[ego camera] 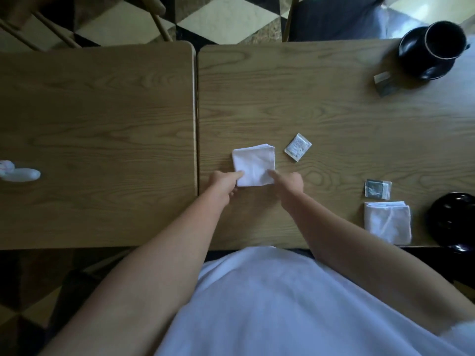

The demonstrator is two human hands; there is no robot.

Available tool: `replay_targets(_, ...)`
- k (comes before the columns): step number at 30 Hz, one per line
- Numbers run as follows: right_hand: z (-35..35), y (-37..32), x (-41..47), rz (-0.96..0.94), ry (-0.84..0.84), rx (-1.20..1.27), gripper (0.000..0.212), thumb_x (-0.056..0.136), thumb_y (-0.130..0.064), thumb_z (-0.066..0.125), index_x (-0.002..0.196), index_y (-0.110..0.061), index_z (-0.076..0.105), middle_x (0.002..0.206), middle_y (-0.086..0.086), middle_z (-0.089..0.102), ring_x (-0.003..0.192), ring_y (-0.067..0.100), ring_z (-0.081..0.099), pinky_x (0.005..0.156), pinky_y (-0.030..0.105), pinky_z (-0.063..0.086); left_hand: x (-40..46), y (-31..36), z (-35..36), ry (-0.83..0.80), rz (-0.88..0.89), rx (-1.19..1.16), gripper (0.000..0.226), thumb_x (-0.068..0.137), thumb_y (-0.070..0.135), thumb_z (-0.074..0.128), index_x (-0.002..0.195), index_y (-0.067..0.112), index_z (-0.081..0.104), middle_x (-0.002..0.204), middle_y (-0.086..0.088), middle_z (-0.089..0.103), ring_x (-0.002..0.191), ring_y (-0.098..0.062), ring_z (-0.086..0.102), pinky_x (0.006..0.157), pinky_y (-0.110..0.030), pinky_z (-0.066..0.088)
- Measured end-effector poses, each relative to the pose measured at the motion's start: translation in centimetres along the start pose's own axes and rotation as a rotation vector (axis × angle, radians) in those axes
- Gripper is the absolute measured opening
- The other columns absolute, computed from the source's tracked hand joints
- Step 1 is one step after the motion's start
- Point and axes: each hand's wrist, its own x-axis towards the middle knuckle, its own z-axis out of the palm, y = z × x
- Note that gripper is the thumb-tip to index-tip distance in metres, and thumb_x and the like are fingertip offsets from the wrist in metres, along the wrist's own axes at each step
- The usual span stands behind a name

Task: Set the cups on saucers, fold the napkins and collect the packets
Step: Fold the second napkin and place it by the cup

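A white napkin (253, 165), folded into a square, lies on the right table near the seam. My left hand (225, 181) pinches its lower left corner. My right hand (289, 182) presses a straight finger on its lower right edge. A silver packet (297, 147) lies just right of the napkin. Another packet (377, 188) sits above a second folded napkin (388, 222) at the near right. A black cup (444, 38) stands on a black saucer (411, 43) at the far right, with a packet (385, 83) in front of it. A black saucer (452, 222) sits at the right edge.
Two wooden tables meet at a seam (196, 119). A crumpled white item (18, 172) lies at the left table's left edge. Chairs (334, 19) stand on the far side over a checkered floor.
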Motion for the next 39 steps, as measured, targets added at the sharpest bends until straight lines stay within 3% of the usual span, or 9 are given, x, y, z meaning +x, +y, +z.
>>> replay_targets(3, -0.9, -1.2, -0.2, 0.197, -0.16, 0.203, 0.017, 0.078, -0.014, 0.077, 0.077, -0.013, 0.06, 0.066, 0.002, 0.05, 0.053, 0.013, 0.047, 0.039, 0.017, 0.035, -0.6, 1.1, 0.0, -0.107, -0.045, -0.004, 0.021, 0.091, 0.018, 0.068, 0.074, 0.016, 0.056, 0.07, -0.004, 0.054, 0.054, -0.013, 0.045, 0.047, -0.022, 0.033)
replay_targets(7, -4.4, -1.5, -1.5, 0.224, -0.256, 0.343, 0.017, 0.081, -0.005, 0.071, 0.077, -0.014, 0.056, 0.067, 0.002, 0.05, 0.052, 0.012, 0.046, 0.042, 0.02, 0.043, -3.3, 2.6, 1.0, -0.327, -0.069, -0.209, 0.015, 0.096, 0.003, 0.055, 0.085, 0.013, 0.06, 0.082, -0.006, 0.062, 0.069, -0.016, 0.059, 0.058, -0.028, 0.052)
replay_targets(10, -8.4, -1.5, -2.8, 0.154, -0.298, 0.532, 0.014, 0.084, 0.0, 0.065, 0.097, -0.004, 0.062, 0.088, 0.01, 0.06, 0.074, 0.019, 0.062, 0.063, 0.027, 0.053, -6.2, 4.2, 3.0, -0.482, -0.027, -0.271, 0.017, 0.097, -0.004, 0.049, 0.093, 0.008, 0.061, 0.089, -0.009, 0.064, 0.076, -0.018, 0.061, 0.067, -0.03, 0.054)
replay_targets(14, -15.3, -2.5, -3.9, 0.038, -0.283, 0.686, 0.016, 0.084, 0.002, 0.066, 0.099, -0.003, 0.063, 0.083, 0.01, 0.059, 0.066, 0.017, 0.064, 0.061, 0.025, 0.052, -10.2, 7.6, 6.9, -0.595, 0.128, -0.224, 0.023, 0.093, -0.007, 0.051, 0.107, 0.01, 0.058, 0.084, -0.007, 0.062, 0.061, -0.014, 0.062, 0.047, -0.022, 0.052)
replay_targets(23, -30.5, -6.2, -2.0, -0.196, -0.331, 0.674, 0.008, 0.092, -0.015, 0.065, 0.1, -0.017, 0.066, 0.077, -0.003, 0.068, 0.064, 0.007, 0.063, 0.056, 0.017, 0.049, -16.8, 16.1, 19.0, -0.715, 0.351, -0.106, 0.056, 0.092, -0.007, 0.051, 0.139, 0.02, 0.043, 0.102, -0.009, 0.062, 0.067, -0.019, 0.059, 0.049, -0.023, 0.049)
replay_targets(26, -35.3, -7.4, 2.0, -0.311, -0.247, 0.655, 0.015, 0.096, -0.029, 0.064, 0.108, -0.02, 0.067, 0.088, -0.003, 0.07, 0.072, 0.007, 0.065, 0.058, 0.021, 0.053, -18.0, 18.8, 25.5, -0.707, 0.346, -0.069, 0.053, 0.091, -0.008, 0.049, 0.135, 0.021, 0.046, 0.1, -0.009, 0.061, 0.07, -0.019, 0.059, 0.049, -0.023, 0.05)
replay_targets(30, -42.1, -9.2, 9.2, -0.363, -0.131, 0.531, 0.016, 0.095, -0.017, 0.057, 0.105, -0.019, 0.071, 0.095, 0.002, 0.071, 0.076, 0.012, 0.068, 0.065, 0.027, 0.057, -17.2, 21.6, 35.0, -0.635, 0.171, -0.097, 0.009, 0.096, 0.001, 0.052, 0.096, 0.007, 0.059, 0.086, -0.01, 0.059, 0.071, -0.018, 0.058, 0.051, -0.024, 0.053)
replay_targets(35, -48.5, -10.4, 18.1, -0.313, -0.005, 0.378, 0.021, 0.094, -0.013, 0.06, 0.111, -0.009, 0.07, 0.098, 0.011, 0.07, 0.084, 0.024, 0.066, 0.072, 0.035, 0.054, -14.9, 22.1, 44.6, -0.561, -0.114, -0.315, 0.019, 0.098, 0.001, 0.053, 0.081, -0.003, 0.056, 0.075, -0.017, 0.061, 0.072, -0.025, 0.058, 0.043, -0.02, 0.053)
replay_targets(39, -51.7, -12.2, 23.7, -0.324, 0.111, 0.164, 0.014, 0.086, -0.012, 0.067, 0.073, -0.015, 0.063, 0.07, 0.002, 0.061, 0.063, 0.017, 0.055, 0.059, 0.026, 0.042, -13.3, 22.7, 50.8, -0.466, -0.205, -0.355, 0.023, 0.098, 0.005, 0.057, 0.075, 0.004, 0.053, 0.069, -0.01, 0.055, 0.061, -0.016, 0.054, 0.033, -0.013, 0.042)
